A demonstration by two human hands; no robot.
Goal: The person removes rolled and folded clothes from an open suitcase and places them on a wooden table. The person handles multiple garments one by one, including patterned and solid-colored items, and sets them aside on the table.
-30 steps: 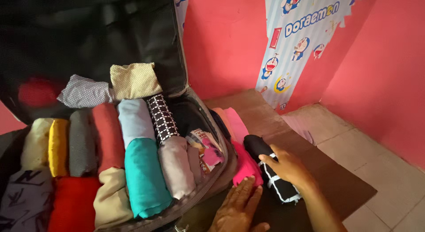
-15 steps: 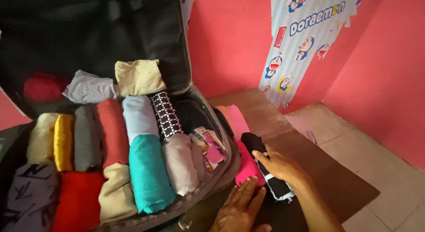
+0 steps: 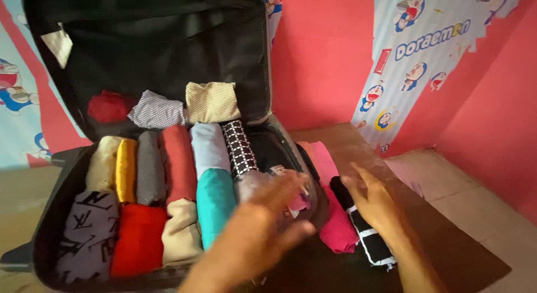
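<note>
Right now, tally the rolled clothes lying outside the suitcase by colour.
Pink rolls: 2, a pale pink roll and a bright pink roll
Black roll with white stripes: 1, under the right hand
Total: 3

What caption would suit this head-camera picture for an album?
Left hand reaches over an open suitcase of rolled clothes; right hand rests on a black roll.

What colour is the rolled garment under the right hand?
Black with white stripes near its lower end: the rolled garment under the right hand, head view.

The left hand (image 3: 268, 220) has lifted over the suitcase (image 3: 56, 214).
</note>
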